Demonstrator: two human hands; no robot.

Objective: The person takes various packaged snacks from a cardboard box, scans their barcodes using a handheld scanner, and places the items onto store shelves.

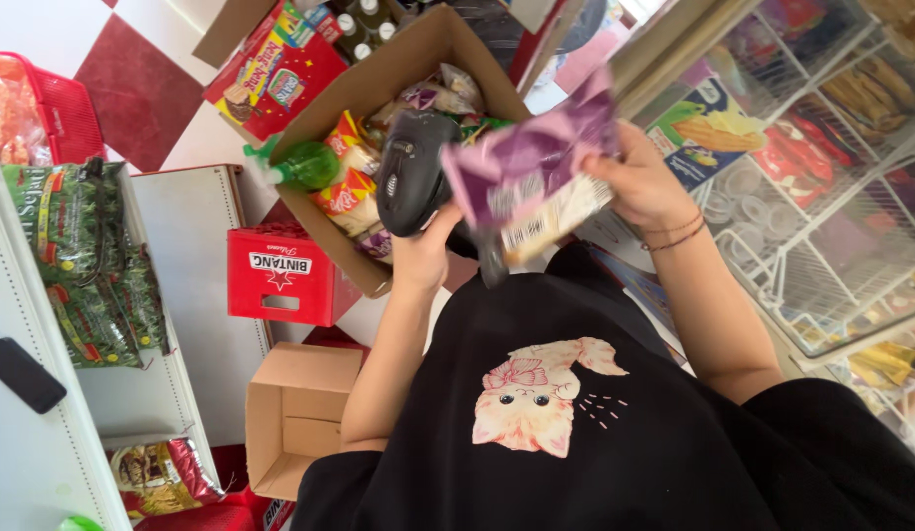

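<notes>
My left hand (421,258) grips a black handheld barcode scanner (410,172) and holds it upright over an open cardboard box (394,74). My right hand (642,182), with thin bracelets at the wrist, holds a purple snack packet (534,162) right next to the scanner. The packet's white barcode side faces down toward me. Both hands are raised in front of my black shirt with a pink cat print (536,398).
The cardboard box holds several snack packets and a green bottle (302,165). A red crate (281,275) and a small empty carton (295,413) stand on the floor. White shelves with green packets (79,256) are at the left. A wire rack with goods (821,177) is at the right.
</notes>
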